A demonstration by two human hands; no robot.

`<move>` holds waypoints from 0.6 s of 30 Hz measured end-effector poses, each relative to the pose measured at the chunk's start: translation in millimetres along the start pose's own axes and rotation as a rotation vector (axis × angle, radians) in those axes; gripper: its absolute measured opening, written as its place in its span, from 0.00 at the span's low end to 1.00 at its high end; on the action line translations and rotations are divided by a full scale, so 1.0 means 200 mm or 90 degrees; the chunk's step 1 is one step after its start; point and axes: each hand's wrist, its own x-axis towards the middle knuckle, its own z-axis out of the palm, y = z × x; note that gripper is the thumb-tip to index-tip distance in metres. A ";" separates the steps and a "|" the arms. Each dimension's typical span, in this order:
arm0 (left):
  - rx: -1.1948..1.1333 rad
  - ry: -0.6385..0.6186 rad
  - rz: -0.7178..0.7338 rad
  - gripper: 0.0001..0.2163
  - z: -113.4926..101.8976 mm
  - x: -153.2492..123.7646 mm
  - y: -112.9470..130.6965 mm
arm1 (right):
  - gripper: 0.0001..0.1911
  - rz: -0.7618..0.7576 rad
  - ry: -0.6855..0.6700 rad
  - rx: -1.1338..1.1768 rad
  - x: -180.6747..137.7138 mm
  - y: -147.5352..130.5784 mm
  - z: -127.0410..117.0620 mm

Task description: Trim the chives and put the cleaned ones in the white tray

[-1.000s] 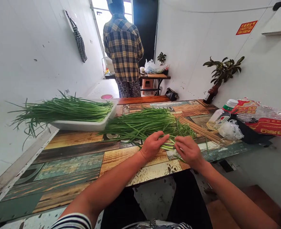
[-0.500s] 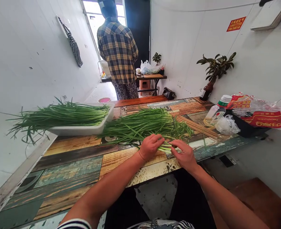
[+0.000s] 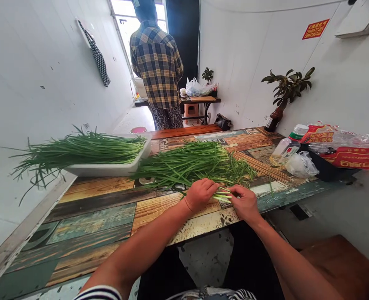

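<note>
My left hand (image 3: 201, 195) is closed around a small bunch of garlic chives (image 3: 222, 196), whose pale stem ends stick out to the right. At those ends, the thumb and fingers of my right hand (image 3: 244, 203) are pinched together; whether a stem is between them is too small to tell. Just beyond both hands, a larger pile of garlic chives (image 3: 184, 162) lies on the patterned table (image 3: 103, 216). Loose green scraps (image 3: 242, 170) lie at the pile's right end. To the left, more garlic chives (image 3: 93, 151) fill a white tray (image 3: 109, 170) and hang over its side.
Thin wooden skewers (image 3: 262, 167) lie right of the pile. Further right are a bottle (image 3: 289, 146), a crumpled plastic bag (image 3: 301, 164) and a black container (image 3: 322, 168) with red packaging. A brown bottle with a plant (image 3: 274, 118) stands behind. A person in plaid (image 3: 157, 66) faces away.
My right hand has shifted slightly right, and more of the pale stem ends show between my hands. My left hand still grips the bunch. The view has moved a little.
</note>
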 end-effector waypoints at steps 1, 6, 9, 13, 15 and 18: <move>-0.009 0.025 -0.020 0.13 0.00 0.00 -0.01 | 0.13 0.017 0.010 -0.015 0.00 0.02 -0.04; -0.086 0.182 -0.203 0.10 -0.02 0.01 -0.04 | 0.17 -0.016 0.011 -0.140 0.07 0.02 -0.20; -0.111 0.164 -0.229 0.09 -0.03 0.01 -0.04 | 0.11 -0.145 -0.039 -0.269 0.16 0.00 -0.15; -0.082 0.110 -0.186 0.08 -0.05 0.00 -0.04 | 0.06 -0.160 -0.077 -0.437 0.25 0.04 -0.04; -0.085 0.098 -0.161 0.08 -0.05 0.01 -0.05 | 0.07 -0.173 -0.067 -0.441 0.27 0.04 -0.02; -0.127 0.073 -0.132 0.09 -0.03 0.01 -0.05 | 0.07 -0.234 -0.052 -0.317 0.23 -0.03 -0.04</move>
